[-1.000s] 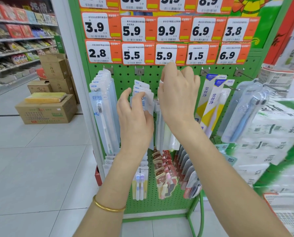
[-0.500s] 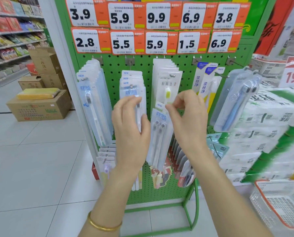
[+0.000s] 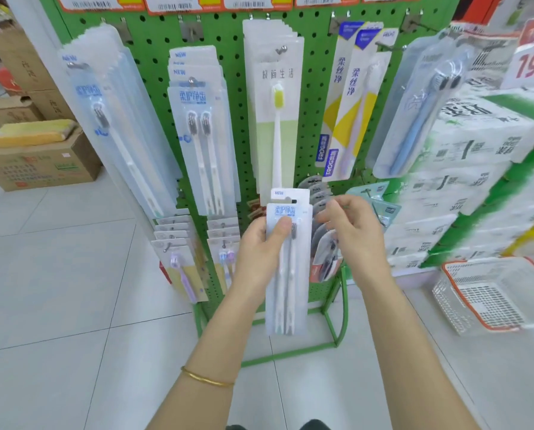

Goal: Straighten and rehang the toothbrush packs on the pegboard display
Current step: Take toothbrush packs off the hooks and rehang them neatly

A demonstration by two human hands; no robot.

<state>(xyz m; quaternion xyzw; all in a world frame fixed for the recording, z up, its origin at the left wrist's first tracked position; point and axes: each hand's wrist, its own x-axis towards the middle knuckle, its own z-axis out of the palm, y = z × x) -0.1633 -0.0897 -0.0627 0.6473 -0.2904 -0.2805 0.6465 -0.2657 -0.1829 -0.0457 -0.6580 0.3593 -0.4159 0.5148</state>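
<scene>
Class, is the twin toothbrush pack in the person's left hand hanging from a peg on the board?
No: the left hand grips the twin pack in front of the pegboard, its hang hole on no hook.

Green pegboard (image 3: 311,88) w/ dark hole grid. Clear-white held pack (image 3: 287,290), blue lettering. Orange + white price tags (image 3: 172,3). White mesh basket (image 3: 464,305), orange rim. Gold bracelet (image 3: 206,380). Pale grey floor (image 3: 57,290) tiles.

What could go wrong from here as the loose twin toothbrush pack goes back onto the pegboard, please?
1. Only the left hand grips the twin toothbrush pack, near its top; the long lower end hangs free and could slip or swing.
2. The matching packs hang right beside the yellow-brush packs; it could easily land on their hook instead.
</scene>
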